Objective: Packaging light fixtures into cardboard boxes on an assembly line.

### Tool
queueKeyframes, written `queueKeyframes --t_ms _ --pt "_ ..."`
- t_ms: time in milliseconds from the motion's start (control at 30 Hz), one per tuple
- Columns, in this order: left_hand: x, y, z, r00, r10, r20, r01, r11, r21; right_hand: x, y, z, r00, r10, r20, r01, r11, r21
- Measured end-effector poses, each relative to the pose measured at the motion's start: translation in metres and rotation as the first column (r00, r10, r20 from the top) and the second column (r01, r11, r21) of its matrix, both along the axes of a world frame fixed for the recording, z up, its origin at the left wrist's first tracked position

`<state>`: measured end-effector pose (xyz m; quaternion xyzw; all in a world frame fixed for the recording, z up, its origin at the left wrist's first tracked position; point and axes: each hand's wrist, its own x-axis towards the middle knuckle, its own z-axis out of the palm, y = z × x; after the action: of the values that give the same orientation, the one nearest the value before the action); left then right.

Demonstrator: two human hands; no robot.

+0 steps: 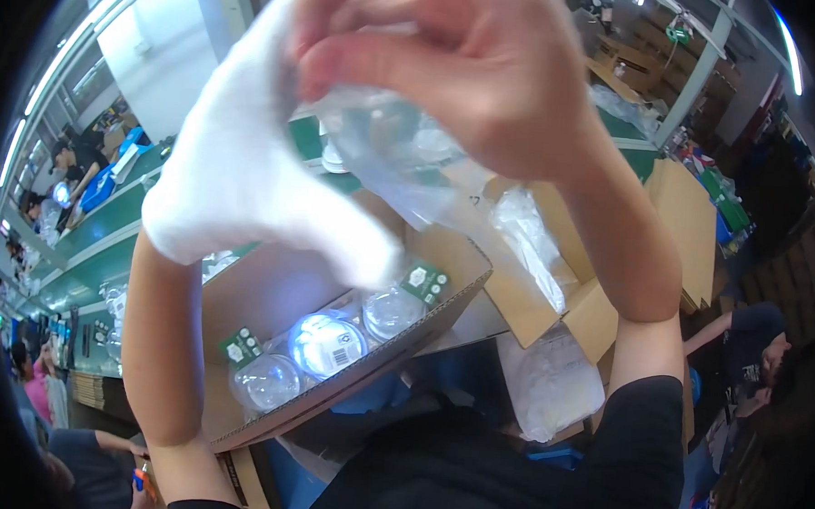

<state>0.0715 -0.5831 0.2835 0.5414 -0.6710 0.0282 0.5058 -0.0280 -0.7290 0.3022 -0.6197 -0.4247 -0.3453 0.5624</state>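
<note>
My left hand (239, 165), in a white glove, is raised high, its thumb stretched out to the right and its fingers pointing up. The glove's fingertips run behind my right hand (470, 75), which is bare. Bent fingers and thumb come together on that right hand, blurred by motion. A crumpled clear plastic bag (385, 153) hangs just below them and seems gripped there; the exact hold is hidden. Under my hands stands an open cardboard box (346, 402), with round clear plastic containers (270, 380) and green cards inside. One container (328, 345) shines bright bluish white.
To the right is another open carton (591, 317) with clear plastic film (526, 241). A bagged white bundle (556, 384) lies below it. A green workbench (90, 232) runs along the left. Other people stand at the lower left and right (753, 356).
</note>
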Motion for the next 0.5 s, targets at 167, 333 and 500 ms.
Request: queueKeyframes --t_ms 167,333,500 --pt "0.023 0.121 -0.027 0.710 0.493 0.503 -0.554 0.832 -0.033 0.030 0.053 -0.017 0.979 0.183 -0.086 -0.200 0.937 -0.286" --pt "-0.001 0.242 -0.066 0.661 0.749 -0.038 -0.690 0.627 0.361 0.053 0.072 -0.054 0.950 0.312 0.018 -0.290 0.900 -0.327" --pt "-0.040 0.326 -0.138 0.578 0.816 0.019 -0.741 0.515 0.430 0.053 -0.015 -0.131 0.966 -0.203 -0.162 -0.042 0.492 -0.870"
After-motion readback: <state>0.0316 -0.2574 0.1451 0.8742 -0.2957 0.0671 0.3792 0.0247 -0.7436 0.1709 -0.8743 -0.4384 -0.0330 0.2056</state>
